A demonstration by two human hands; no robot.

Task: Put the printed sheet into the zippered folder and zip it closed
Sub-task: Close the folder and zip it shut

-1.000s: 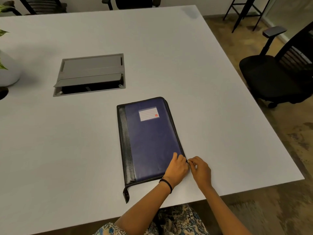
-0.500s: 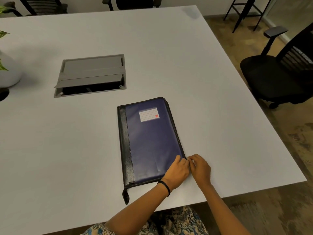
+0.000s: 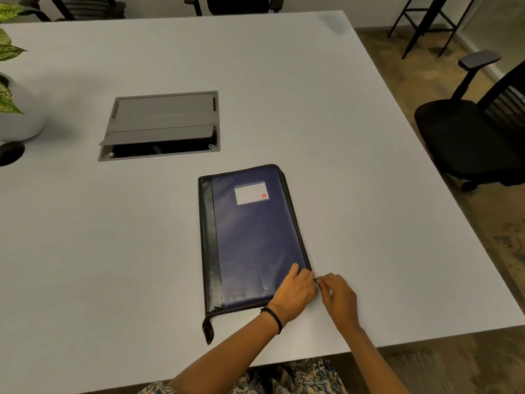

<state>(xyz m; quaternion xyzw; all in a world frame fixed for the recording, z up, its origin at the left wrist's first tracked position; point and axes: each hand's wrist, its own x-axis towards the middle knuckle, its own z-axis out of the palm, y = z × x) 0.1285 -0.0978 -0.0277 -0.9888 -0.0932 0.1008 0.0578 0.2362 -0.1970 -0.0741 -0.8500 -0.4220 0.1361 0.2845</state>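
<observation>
A blue zippered folder (image 3: 252, 237) with a black spine and a white label lies closed on the white table (image 3: 113, 251), its spine to the left. My left hand (image 3: 295, 291) rests on its near right corner and holds it down. My right hand (image 3: 338, 300) sits just right of that corner, fingertips pinched at the folder's zipper edge; the zip pull itself is hidden between the fingers. A black strap end (image 3: 208, 331) sticks out at the near left corner. No printed sheet is visible.
A grey cable hatch (image 3: 162, 126) is set into the table behind the folder, its flap partly raised. A potted plant (image 3: 17, 109) stands at the far left. A black office chair (image 3: 466, 137) stands at the right, off the table's edge.
Both hands have stayed at the folder's near right corner; the right hand's pinch has crept slightly up along the zipper edge. The folder has not moved.
</observation>
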